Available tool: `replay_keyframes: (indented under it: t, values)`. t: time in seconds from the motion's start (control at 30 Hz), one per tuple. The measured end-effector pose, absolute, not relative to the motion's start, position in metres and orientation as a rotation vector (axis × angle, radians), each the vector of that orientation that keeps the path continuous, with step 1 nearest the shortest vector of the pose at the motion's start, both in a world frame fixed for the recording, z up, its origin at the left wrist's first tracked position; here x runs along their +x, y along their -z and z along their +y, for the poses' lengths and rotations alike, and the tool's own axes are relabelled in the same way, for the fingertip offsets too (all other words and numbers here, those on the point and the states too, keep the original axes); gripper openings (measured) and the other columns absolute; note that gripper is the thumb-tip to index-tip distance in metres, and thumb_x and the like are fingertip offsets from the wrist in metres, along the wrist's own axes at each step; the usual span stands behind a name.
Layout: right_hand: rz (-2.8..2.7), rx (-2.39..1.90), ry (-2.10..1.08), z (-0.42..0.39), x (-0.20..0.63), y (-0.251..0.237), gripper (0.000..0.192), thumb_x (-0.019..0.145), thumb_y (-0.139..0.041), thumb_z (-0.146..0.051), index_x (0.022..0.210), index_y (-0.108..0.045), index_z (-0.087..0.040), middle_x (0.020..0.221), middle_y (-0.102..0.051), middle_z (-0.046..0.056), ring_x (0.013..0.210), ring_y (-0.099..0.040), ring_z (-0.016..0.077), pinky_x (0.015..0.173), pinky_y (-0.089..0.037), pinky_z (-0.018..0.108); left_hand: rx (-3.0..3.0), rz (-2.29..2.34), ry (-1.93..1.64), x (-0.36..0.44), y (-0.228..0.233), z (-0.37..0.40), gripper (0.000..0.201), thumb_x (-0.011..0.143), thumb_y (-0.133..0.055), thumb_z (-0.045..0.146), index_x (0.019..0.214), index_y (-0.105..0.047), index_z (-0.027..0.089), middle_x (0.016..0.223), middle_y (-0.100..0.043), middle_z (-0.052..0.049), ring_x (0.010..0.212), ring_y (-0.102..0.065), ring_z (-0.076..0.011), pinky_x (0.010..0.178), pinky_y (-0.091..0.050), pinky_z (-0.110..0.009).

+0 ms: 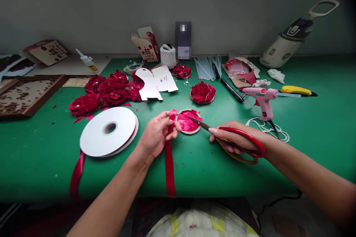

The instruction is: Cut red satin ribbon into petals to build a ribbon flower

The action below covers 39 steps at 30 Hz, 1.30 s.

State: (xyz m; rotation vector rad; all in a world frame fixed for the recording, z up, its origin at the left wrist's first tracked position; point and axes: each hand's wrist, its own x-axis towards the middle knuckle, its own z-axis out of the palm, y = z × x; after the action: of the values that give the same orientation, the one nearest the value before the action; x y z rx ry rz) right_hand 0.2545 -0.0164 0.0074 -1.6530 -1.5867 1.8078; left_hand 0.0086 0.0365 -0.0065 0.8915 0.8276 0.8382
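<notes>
My left hand (157, 133) pinches a red ribbon (170, 166) near its end, and the rest of it hangs down over the table's front edge. In my right hand (232, 137) is a pair of scissors (250, 140) with red and tan handles. Their blades point left, with the tips over a small round dish (190, 132) that holds cut pieces of pink-red ribbon (189, 121). My left fingertips are close beside this dish. A white ribbon spool (96, 133) lies left of my left hand, a ribbon tail hanging from it.
Several dark red fabric flowers (112, 92) lie behind the spool, with white cut card (152, 83) beside them. A red flower (203, 93) sits beyond the dish. On the right are a pink glue gun (263, 100), a black marker (232, 89) and a yellow cutter (296, 90).
</notes>
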Motion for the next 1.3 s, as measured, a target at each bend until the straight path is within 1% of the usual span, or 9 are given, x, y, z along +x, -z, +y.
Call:
replay_keyframes:
  t: [0.1,0.2,0.3,0.4,0.5,0.6,0.8,1.03,1.3]
  values:
    - [-1.579,-1.615,-1.823,-0.017,0.256,-0.004,0.056,0.08,-0.041,-0.064,0.094,-0.063,-0.014,0.053,-0.048,-0.002,0.041,-0.042,0.008,0.038,-0.035,0.018,0.912,0.777,-0.759,0.009,0.004,0.034,0.018,0.078,-0.056,0.017,0.095,-0.055,0.011,0.08,-0.067,-0.01,0.059,-0.061,-0.0124,0.049,-0.044,-0.019]
    - [-1.561,-1.573,-1.84,-0.017,0.256,-0.002,0.055,0.082,-0.041,-0.062,0.094,-0.063,-0.014,0.054,-0.047,-0.002,0.042,-0.041,0.0075,0.04,-0.035,0.018,0.938,0.765,-0.698,0.009,0.004,0.034,0.019,0.078,-0.058,0.019,0.095,-0.056,0.01,0.087,-0.067,-0.013,0.067,-0.065,-0.016,0.057,-0.05,-0.023]
    - [-1.538,-1.52,-1.861,-0.018,0.257,-0.003,0.051,0.082,-0.042,-0.06,0.095,-0.062,-0.015,0.055,-0.046,-0.003,0.042,-0.04,0.0068,0.04,-0.034,0.018,0.967,0.792,-0.662,0.007,0.007,0.036,0.02,0.08,-0.056,0.023,0.097,-0.055,0.012,0.079,-0.068,-0.011,0.06,-0.064,-0.0158,0.045,-0.046,-0.02]
    - [-1.519,-1.49,-1.879,-0.021,0.258,-0.004,0.049,0.082,-0.044,-0.058,0.094,-0.063,-0.014,0.055,-0.046,-0.003,0.042,-0.039,0.0063,0.041,-0.033,0.018,0.951,0.814,-0.67,0.007,0.009,0.038,0.018,0.081,-0.055,0.025,0.095,-0.053,0.014,0.067,-0.065,-0.006,0.043,-0.055,-0.009,0.032,-0.03,-0.013]
    - [-1.503,-1.5,-1.863,-0.022,0.259,-0.006,0.049,0.082,-0.045,-0.058,0.094,-0.062,-0.014,0.054,-0.046,-0.004,0.041,-0.039,0.0063,0.041,-0.033,0.018,0.938,0.834,-0.718,0.007,0.01,0.039,0.014,0.081,-0.055,0.026,0.087,-0.051,0.014,0.061,-0.062,-0.003,0.036,-0.043,-0.0034,0.03,-0.018,-0.011]
    - [-1.487,-1.524,-1.844,-0.023,0.26,-0.008,0.05,0.081,-0.046,-0.059,0.093,-0.062,-0.014,0.054,-0.045,-0.004,0.041,-0.039,0.0063,0.04,-0.033,0.018,0.946,0.839,-0.726,0.008,0.01,0.039,0.012,0.08,-0.056,0.023,0.081,-0.051,0.012,0.064,-0.062,-0.005,0.04,-0.042,-0.003,0.032,-0.021,-0.012]
    - [-1.476,-1.559,-1.831,-0.026,0.259,-0.012,0.048,0.081,-0.046,-0.058,0.092,-0.061,-0.014,0.054,-0.047,-0.003,0.042,-0.043,0.0074,0.042,-0.036,0.019,0.933,0.809,-0.727,0.008,0.012,0.037,0.008,0.078,-0.058,0.017,0.083,-0.053,0.012,0.074,-0.065,-0.008,0.052,-0.052,-0.0068,0.043,-0.036,-0.015]
    - [-1.573,-1.613,-1.732,-0.042,0.262,-0.03,0.038,0.084,-0.045,-0.051,0.093,-0.059,-0.016,0.065,-0.056,0.001,0.058,-0.057,0.0148,0.05,-0.044,0.023,0.965,0.816,-0.641,0.011,0.01,0.034,0.016,0.077,-0.06,0.025,0.085,-0.054,0.013,0.074,-0.066,-0.008,0.046,-0.053,-0.0075,0.041,-0.038,-0.017]
    - [-2.011,-1.777,-1.36,-0.035,0.249,-0.041,0.048,0.076,-0.053,-0.058,0.106,-0.058,-0.02,0.062,-0.053,-0.001,0.051,-0.045,0.0128,0.047,-0.034,0.023,0.977,0.772,-0.556,0.014,0.009,0.033,0.017,0.081,-0.056,0.029,0.083,-0.055,0.012,0.08,-0.065,-0.009,0.05,-0.055,-0.0072,0.042,-0.037,-0.016]
